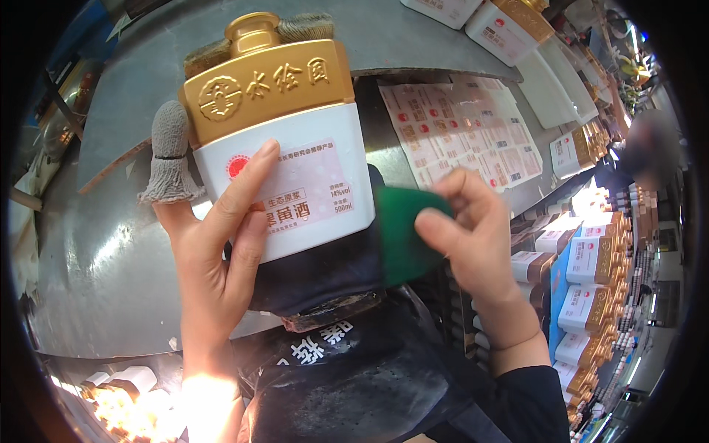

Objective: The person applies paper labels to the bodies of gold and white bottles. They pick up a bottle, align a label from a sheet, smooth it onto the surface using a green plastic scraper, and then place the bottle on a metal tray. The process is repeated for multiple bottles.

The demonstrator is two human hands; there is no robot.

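Note:
My left hand (214, 221) is closed round a flat bottle (295, 170), white below with a gold embossed shoulder and neck. Its neck points away from me, and a pinkish label with a red round mark lies on the white face. A grey knitted finger cover (171, 144) sits on one left finger. More grey knitted fabric (306, 27) shows beside the neck, partly hidden behind the bottle. In my right hand (473, 229) is a thin green flexible piece (410, 232), pinched by its right edge and slightly blurred, close to the bottle's lower right side.
A sheet of printed labels (473, 140) lies on the grey metal table (118, 244) to the right. Similar white and gold bottles stand at the far right edge (509, 33) and in rows (587, 258) lower right. Dark cloth (317, 280) lies under the bottle; bright glare fills the lower left.

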